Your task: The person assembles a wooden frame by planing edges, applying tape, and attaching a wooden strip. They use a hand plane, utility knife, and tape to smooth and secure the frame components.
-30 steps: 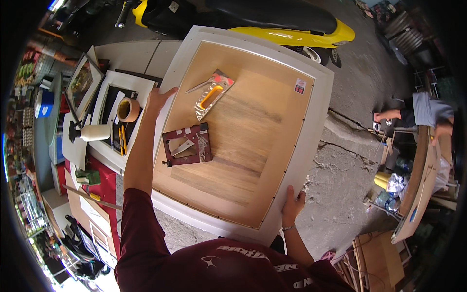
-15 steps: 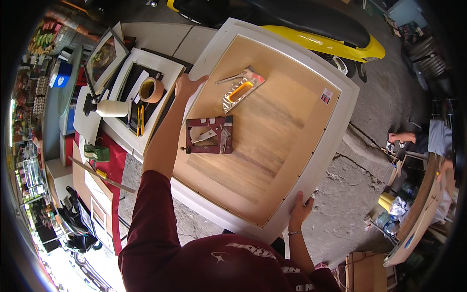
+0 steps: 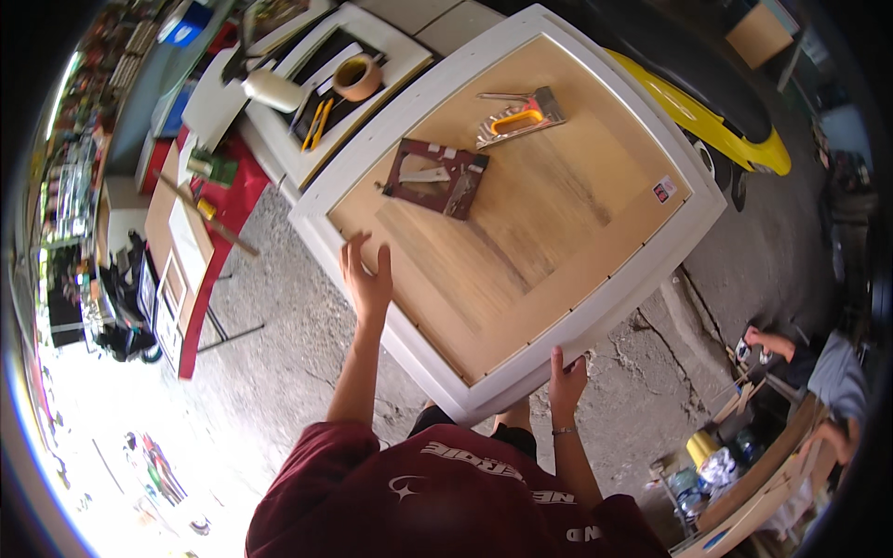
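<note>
A large white picture frame (image 3: pixel 572 325) lies before me with its brown backing board (image 3: pixel 521 242) facing up. My right hand (image 3: pixel 566 389) grips its near edge, thumb on top and fingers partly hidden beneath. Over the frame's left side is my left hand (image 3: pixel 368 279), fingers spread and holding nothing; whether it touches the rim I cannot tell. On the backing rests a staple gun (image 3: pixel 521 119) with a silver body and orange-yellow handle. Nearer to my left hand sits a dark red, square, open-centred tool (image 3: pixel 456 191) with a pale strip across its opening. A small label (image 3: pixel 661 190) marks the board's right side.
Beyond my left hand, a pale frame (image 3: pixel 405 46) bears a tape roll (image 3: pixel 357 77), a cream spray bottle (image 3: pixel 274 90) and yellow cutters (image 3: pixel 317 125). A red-covered table (image 3: pixel 244 191) stands left. A yellow-and-black motorcycle (image 3: pixel 688 102) is behind; another person's arm (image 3: pixel 774 342) shows at right.
My left hand has come off the frame's far left edge and moved nearer to me, fingers now spread. The view has turned. My right hand still holds the near edge.
</note>
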### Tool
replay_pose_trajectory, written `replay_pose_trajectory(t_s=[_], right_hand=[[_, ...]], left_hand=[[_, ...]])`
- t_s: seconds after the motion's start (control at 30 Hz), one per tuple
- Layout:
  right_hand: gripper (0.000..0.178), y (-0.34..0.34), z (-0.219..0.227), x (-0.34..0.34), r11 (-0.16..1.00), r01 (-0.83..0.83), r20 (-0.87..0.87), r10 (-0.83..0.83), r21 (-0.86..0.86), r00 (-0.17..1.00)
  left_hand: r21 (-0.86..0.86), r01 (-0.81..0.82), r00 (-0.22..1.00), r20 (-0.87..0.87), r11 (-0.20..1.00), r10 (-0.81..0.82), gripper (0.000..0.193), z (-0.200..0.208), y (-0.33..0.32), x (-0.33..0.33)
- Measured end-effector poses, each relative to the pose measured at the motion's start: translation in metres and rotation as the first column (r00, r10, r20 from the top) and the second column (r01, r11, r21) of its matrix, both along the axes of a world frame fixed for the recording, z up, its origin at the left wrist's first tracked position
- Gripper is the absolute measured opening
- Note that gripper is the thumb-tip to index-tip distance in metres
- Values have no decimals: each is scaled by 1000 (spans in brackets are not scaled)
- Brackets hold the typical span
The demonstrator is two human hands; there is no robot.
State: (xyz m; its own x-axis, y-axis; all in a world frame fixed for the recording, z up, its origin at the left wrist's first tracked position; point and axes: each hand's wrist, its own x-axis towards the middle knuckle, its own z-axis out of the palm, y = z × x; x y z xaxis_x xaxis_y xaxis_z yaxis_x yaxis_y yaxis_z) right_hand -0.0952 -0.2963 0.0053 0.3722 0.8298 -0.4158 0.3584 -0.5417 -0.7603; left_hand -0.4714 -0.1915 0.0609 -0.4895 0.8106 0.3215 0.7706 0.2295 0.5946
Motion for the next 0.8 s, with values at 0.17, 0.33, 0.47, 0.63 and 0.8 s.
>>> replay_pose_trajectory(t_s=[0.17,0.33,0.47,0.63,0.8], right_hand=[[51,20,1,46,873,-430,-24,437,-231,899],[43,55,-19,114,885,-461,300,422,70,856],[43,155,20,144,874,-469,558,328,127,762],[46,305,41,172,812,-541,624,308,222,718],[63,433,25,185,800,-547,619,303,248,724]], left_hand=[[-220,-342,915,144,914,377,59,-37,-171,38],[-316,-412,661,542,855,519,91,-50,-200,91],[-358,-451,718,398,818,571,106,-57,-174,103],[-323,-528,670,410,786,619,109,-67,-157,97],[-409,-429,571,568,805,593,108,-46,-141,82]])
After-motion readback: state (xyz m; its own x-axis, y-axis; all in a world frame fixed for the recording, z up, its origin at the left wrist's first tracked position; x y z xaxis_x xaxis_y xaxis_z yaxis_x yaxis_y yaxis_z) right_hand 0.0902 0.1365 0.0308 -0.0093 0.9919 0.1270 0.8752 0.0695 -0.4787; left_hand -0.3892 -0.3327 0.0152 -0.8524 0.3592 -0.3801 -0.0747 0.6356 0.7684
